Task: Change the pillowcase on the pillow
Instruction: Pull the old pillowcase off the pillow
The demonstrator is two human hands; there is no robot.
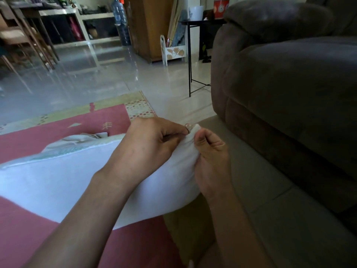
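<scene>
The white pillow (58,182) is lying on the red rug (108,117), stretching away left of my left hand (152,140), whose curled fingers are pinching its corner. Just right of it, my right hand (210,149) is gripping the same corner.

The pillow (58,186) lies across the rug's (48,136) right edge, with the sofa (289,93) standing to its right.
</scene>
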